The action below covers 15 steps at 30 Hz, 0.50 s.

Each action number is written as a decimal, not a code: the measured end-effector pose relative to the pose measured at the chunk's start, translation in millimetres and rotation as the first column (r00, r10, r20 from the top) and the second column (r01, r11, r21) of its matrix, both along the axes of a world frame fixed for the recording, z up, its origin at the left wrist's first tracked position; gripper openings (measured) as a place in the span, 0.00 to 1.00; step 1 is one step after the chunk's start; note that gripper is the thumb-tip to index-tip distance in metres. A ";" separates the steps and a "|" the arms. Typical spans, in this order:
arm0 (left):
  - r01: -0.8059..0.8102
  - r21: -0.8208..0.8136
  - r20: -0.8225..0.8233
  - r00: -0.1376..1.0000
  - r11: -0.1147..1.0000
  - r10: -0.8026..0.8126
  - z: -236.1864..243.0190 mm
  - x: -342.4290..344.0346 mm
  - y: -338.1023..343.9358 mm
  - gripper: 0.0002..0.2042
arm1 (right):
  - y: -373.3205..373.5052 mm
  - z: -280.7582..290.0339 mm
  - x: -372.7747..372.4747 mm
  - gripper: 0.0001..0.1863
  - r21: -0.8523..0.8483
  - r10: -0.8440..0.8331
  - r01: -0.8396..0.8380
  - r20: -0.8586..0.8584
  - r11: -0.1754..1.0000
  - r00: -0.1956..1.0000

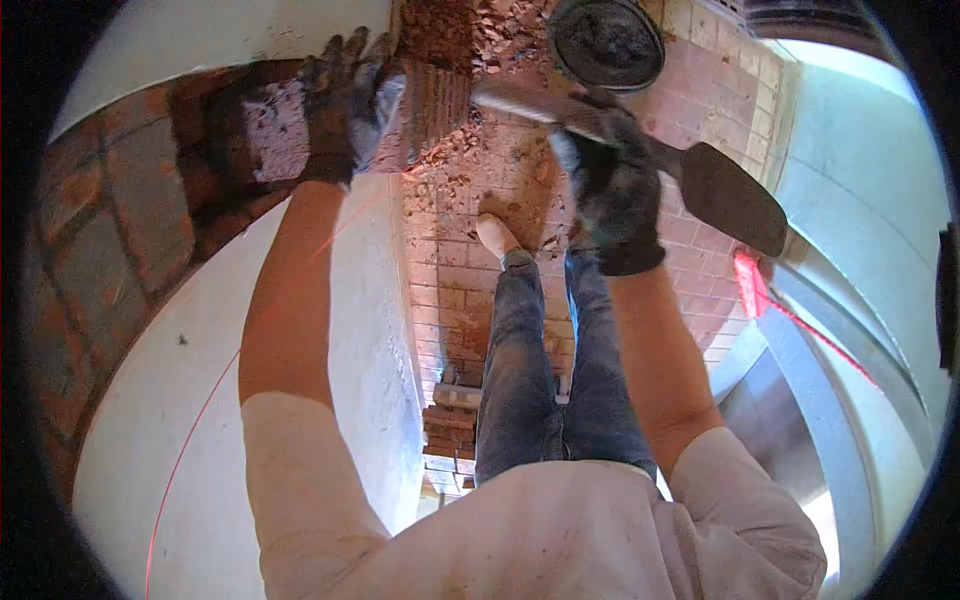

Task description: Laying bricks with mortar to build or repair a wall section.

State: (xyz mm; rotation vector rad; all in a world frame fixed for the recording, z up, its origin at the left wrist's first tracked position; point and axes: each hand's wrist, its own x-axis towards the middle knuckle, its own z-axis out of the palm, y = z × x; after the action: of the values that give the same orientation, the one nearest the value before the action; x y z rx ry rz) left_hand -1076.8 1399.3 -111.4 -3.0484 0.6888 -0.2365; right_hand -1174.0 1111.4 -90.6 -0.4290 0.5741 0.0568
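Note:
My left hand (345, 105), in a dark glove with a pale patch near the thumb, lies on top of the brick wall with its fingers stretched out and apart. Beneath and beside it is a reddish brick (278, 130) with a pinkish, rough surface. Right of that hand is a ridged reddish-brown face (438, 112); whether it belongs to the same brick I cannot tell. My right hand (612, 180), also gloved, is closed around a trowel (735, 200). Its dark blade points right, and its paler other end, blurred, reaches left toward the ridged face.
A round black bucket (606, 42) stands at the top. Brick rubble (510, 40) litters the tiled floor (690, 90). A brick stack (450, 430) is by my legs. A red line (185, 440) crosses the white wall (300, 450). Grey metal framing (830, 400) is at right.

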 end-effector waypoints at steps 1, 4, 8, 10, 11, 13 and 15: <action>0.042 -0.037 0.044 0.998 0.998 -0.041 -2.3 0.8 0.5 0.22 | 11.7 -9.8 -6.0 0.15 0.016 0.018 -0.018 -0.004 1.000 1.000; 0.052 -0.018 0.017 0.999 0.998 -0.052 -9.7 4.4 6.4 0.20 | 40.8 -32.9 -15.1 0.14 0.027 -0.013 0.014 -0.032 1.000 0.999; 0.111 -0.088 0.027 0.994 0.990 -0.109 -16.0 6.3 11.7 0.18 | 71.4 -50.6 -10.5 0.13 0.034 -0.123 0.122 0.030 0.992 0.992; 0.151 -0.120 0.038 0.988 0.981 -0.148 -17.4 7.4 11.9 0.18 | 83.9 -54.6 -6.6 0.13 0.031 -0.136 0.135 0.012 0.990 0.991; 0.147 -0.093 0.030 0.989 0.985 -0.145 -17.5 8.0 12.0 0.18 | 89.5 -56.0 -4.1 0.13 0.034 -0.126 0.126 -0.003 0.991 0.992; 0.148 -0.066 0.020 0.989 0.987 -0.147 -18.0 8.9 11.6 0.18 | 96.1 -57.6 -0.3 0.14 0.078 -0.087 0.090 -0.040 0.993 0.995; 0.170 -0.135 0.044 0.985 0.976 -0.165 -18.3 9.1 11.7 0.17 | 98.7 -57.8 1.2 0.10 -0.193 -0.115 0.122 0.047 0.974 0.992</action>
State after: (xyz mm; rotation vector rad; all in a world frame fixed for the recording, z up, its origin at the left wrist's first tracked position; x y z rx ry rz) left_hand -1067.7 1411.0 -129.7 -3.1086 0.9683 -0.3489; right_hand -1172.8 1210.0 -148.4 -0.5848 0.5717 -0.1229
